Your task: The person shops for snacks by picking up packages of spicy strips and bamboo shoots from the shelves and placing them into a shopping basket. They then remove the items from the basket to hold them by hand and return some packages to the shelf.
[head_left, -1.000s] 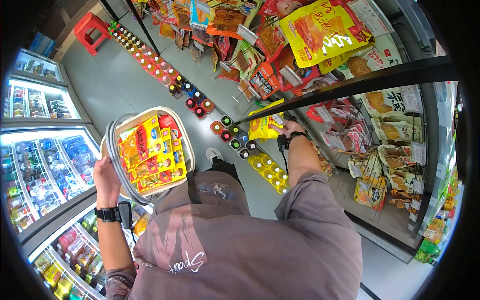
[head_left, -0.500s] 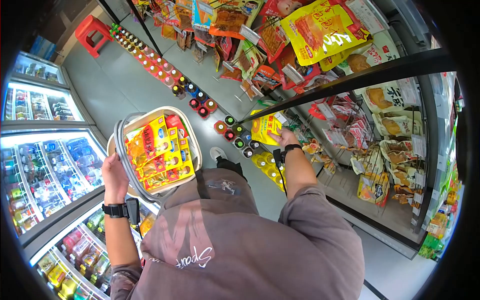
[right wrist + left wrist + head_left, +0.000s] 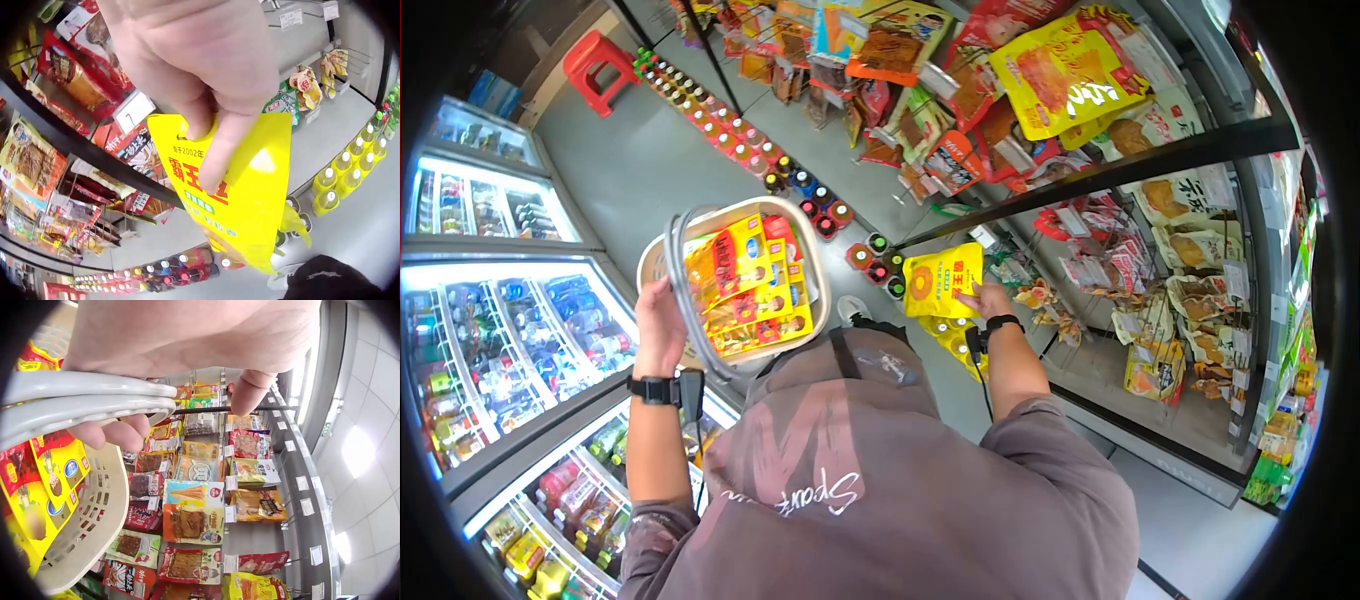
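Note:
My left hand [image 3: 662, 325] grips the grey handles [image 3: 81, 394] of a cream plastic basket [image 3: 818, 262]. Inside the basket lie several yellow and red snack packets [image 3: 745, 290], and a red packet shows at the far side. Out to the right, my right hand [image 3: 994, 303] pinches a yellow snack bag [image 3: 940, 280] by its top edge. In the right wrist view, thumb and fingers lie over the top of the bag [image 3: 250, 194], which hangs down in front of the shelf. The bag has red and green lettering on its face.
Packaged snacks [image 3: 890, 50] hang on hooks along the rack at right, crossed by a black frame bar [image 3: 1100, 185]. Rows of bottles [image 3: 730, 135] line the floor along it. Lit drink fridges [image 3: 500, 340] stand at left, a red stool [image 3: 598, 70] at the far end.
My right hand has drawn the yellow bag away from the rack, and its printed face now turns toward me. The basket in my left hand has shifted slightly right in view.

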`<act>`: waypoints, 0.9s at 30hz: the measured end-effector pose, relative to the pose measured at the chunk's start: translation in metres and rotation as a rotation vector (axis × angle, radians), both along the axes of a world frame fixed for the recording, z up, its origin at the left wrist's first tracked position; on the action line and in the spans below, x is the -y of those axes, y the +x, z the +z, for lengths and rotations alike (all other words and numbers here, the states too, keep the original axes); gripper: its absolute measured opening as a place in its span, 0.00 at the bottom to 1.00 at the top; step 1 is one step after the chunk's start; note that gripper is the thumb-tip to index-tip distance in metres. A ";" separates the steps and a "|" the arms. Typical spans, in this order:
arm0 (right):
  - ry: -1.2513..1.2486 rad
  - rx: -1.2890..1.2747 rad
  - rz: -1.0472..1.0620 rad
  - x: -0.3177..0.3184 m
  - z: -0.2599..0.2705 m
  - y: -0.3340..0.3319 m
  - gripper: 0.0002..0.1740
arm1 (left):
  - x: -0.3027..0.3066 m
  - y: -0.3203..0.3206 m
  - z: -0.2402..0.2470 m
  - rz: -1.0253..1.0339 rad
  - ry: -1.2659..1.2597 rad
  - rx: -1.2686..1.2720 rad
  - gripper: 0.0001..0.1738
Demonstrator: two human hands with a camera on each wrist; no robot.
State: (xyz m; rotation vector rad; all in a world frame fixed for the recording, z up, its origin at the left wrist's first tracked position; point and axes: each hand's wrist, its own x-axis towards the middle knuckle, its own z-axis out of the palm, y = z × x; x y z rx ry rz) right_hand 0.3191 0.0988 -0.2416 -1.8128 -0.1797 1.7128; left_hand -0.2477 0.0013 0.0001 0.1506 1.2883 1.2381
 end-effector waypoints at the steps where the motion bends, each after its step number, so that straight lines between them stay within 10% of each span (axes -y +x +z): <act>1: -0.031 0.049 0.014 0.004 0.002 -0.003 0.16 | -0.002 -0.004 -0.005 -0.015 0.014 0.007 0.22; 10: 0.072 0.472 0.637 0.010 0.100 -0.104 0.08 | -0.016 -0.034 -0.013 -0.061 0.012 0.009 0.22; 21: 0.964 0.511 1.185 0.004 0.414 -0.276 0.04 | -0.032 -0.069 -0.013 -0.154 0.068 0.056 0.20; 27: 1.068 0.380 1.313 -0.038 0.437 -0.349 0.05 | -0.036 -0.099 -0.005 -0.136 0.153 0.025 0.20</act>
